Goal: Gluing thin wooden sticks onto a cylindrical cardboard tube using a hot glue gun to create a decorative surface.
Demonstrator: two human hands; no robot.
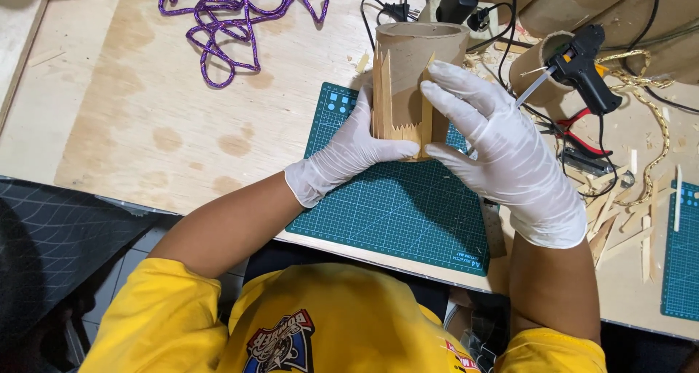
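A plywood table (145, 125) carries a green mat (393, 205) at centre, with purple rope (233, 16) at eleven o'clock, a glue gun (582, 67) at two and wood sticks (626, 220) at three.

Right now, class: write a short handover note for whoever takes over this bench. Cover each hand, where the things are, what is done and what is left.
Left hand: gloved, steadying the tube low on its left side.
Right hand: gloved, pressing a stick against the tube.
Tube stands upright on the mat; glue gun lies to the right, loose sticks beyond the right hand.
Done: several sticks on the front.
Left: the bare cardboard.
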